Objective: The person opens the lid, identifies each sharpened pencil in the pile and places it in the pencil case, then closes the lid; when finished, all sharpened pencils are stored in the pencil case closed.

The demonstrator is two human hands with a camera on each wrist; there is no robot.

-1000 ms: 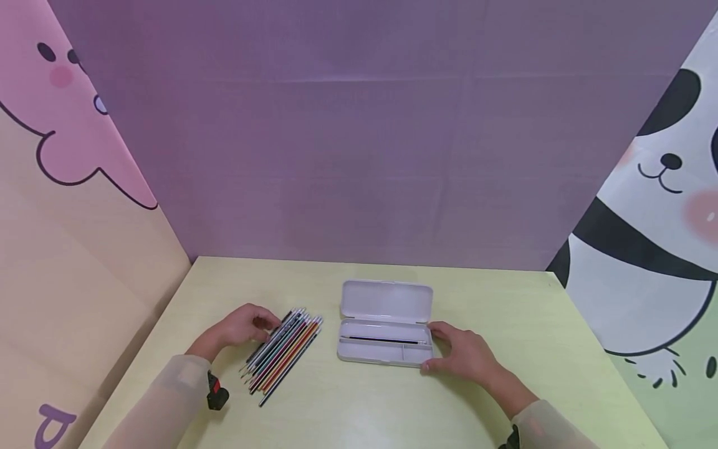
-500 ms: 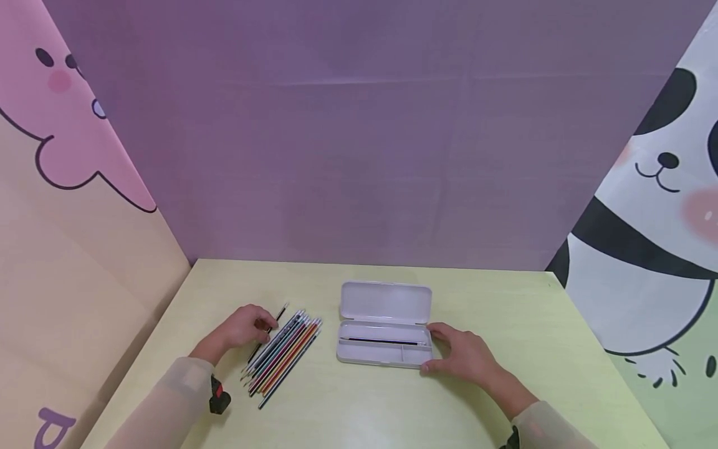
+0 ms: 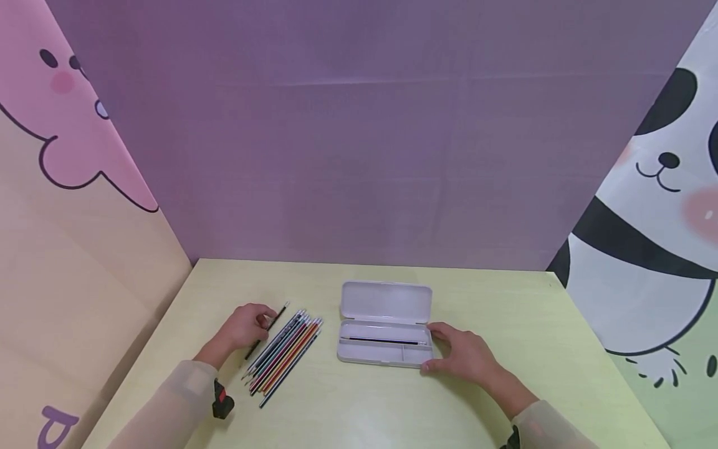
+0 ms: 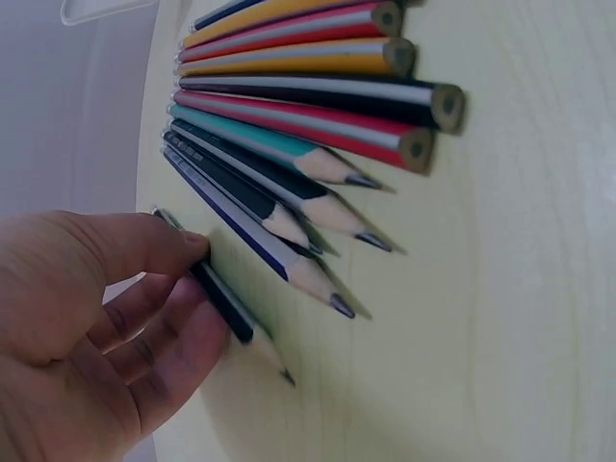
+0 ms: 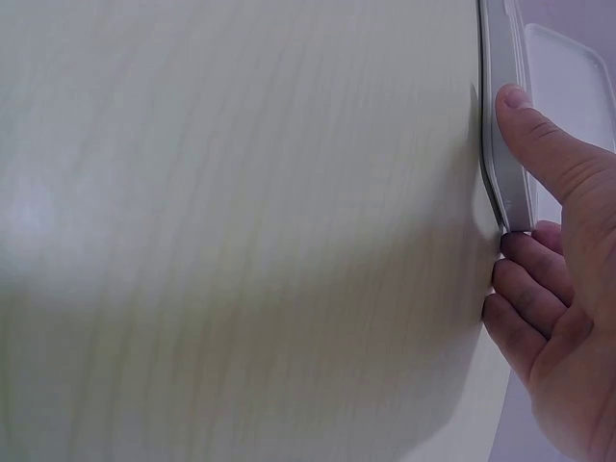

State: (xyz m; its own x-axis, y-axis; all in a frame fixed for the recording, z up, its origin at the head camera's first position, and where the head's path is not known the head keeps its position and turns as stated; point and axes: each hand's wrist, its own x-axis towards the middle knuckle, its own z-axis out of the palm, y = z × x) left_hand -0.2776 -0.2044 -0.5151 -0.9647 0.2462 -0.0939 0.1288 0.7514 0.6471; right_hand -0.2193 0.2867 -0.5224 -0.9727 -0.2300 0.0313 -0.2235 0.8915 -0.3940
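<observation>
My left hand (image 3: 244,326) pinches a dark pencil (image 3: 278,315) between thumb and fingers, just left of a row of pencils (image 3: 286,354) lying slanted side by side. In the left wrist view the held dark pencil (image 4: 224,302) has a sharpened tip, and the left hand (image 4: 106,327) has its thumb on top. An open white case (image 3: 370,355) lies right of the row, with one dark pencil (image 3: 384,341) lengthwise inside. My right hand (image 3: 465,355) grips the case's right end; in the right wrist view the right hand's thumb (image 5: 539,135) lies along the case's side (image 5: 502,115).
The case's lid (image 3: 387,301) stands folded back behind it. A pale wooden table (image 3: 505,305) lies under everything. Behind it is a purple panel (image 3: 359,156); printed walls with a pink figure (image 3: 73,143) and a panda (image 3: 645,249) flank the sides.
My left hand has drawn one dark pencil leftward, away from the row, leaving a gap between them. My right hand and the case have stayed in place.
</observation>
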